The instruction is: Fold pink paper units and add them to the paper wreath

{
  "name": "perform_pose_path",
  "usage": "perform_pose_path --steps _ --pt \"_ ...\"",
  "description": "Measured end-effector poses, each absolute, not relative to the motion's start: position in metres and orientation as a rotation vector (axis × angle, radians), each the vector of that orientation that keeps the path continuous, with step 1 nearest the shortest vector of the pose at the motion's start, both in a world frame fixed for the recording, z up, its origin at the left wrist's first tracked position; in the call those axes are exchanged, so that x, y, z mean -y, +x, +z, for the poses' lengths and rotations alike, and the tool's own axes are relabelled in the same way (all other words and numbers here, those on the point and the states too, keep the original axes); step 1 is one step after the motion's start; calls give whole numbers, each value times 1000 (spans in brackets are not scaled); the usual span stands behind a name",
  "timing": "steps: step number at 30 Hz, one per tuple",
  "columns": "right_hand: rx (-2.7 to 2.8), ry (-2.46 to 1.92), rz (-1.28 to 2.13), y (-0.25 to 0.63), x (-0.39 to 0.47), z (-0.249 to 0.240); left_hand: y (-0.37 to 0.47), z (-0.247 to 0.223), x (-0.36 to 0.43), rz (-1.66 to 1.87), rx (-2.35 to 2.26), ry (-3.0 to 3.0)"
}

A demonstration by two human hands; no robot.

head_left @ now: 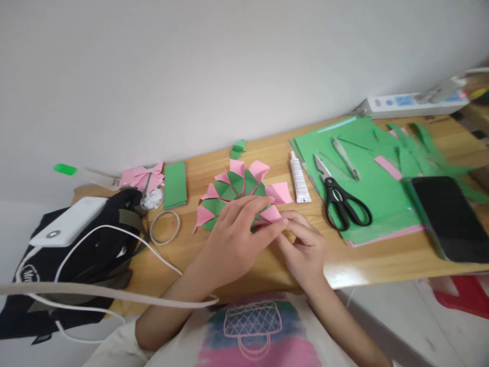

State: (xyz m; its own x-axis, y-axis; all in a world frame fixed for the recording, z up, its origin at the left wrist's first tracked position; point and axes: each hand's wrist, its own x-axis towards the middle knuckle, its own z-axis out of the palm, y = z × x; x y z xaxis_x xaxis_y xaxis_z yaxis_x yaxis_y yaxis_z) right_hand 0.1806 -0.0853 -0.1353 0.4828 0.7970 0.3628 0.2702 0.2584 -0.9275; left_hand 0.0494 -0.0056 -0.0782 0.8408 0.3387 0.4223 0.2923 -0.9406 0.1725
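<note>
A folded paper flower (224, 189) in green and pink lies on the wooden table in front of me, its pointed pink tips fanned around the edge. My left hand (237, 232) reaches across its near side, with fingers and thumb closed around a pink tip on the right. Beside it, my right hand (304, 245) pinches at the same right-hand edge of the flower, fingertips meeting the left thumb. Both hands cover the flower's near part, so the exact grip is partly hidden.
Right of the flower are a glue tube (300, 178), black-handled scissors (336, 199), green paper sheets (324, 140), a pen (346, 159) and a phone (451, 216). Leftward lie a tape ring (165, 242), green paper strips (175, 186), a black bag (87, 275) and a white cable (153, 250).
</note>
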Motion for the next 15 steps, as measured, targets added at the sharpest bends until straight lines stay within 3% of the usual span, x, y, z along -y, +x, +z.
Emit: perform_pose_path --steps 8,15 --pt "1110 -1275 477 181 86 -133 45 -76 -1 675 -642 2716" --pt "909 -1132 787 187 94 -141 43 -77 -1 649 -591 2688"
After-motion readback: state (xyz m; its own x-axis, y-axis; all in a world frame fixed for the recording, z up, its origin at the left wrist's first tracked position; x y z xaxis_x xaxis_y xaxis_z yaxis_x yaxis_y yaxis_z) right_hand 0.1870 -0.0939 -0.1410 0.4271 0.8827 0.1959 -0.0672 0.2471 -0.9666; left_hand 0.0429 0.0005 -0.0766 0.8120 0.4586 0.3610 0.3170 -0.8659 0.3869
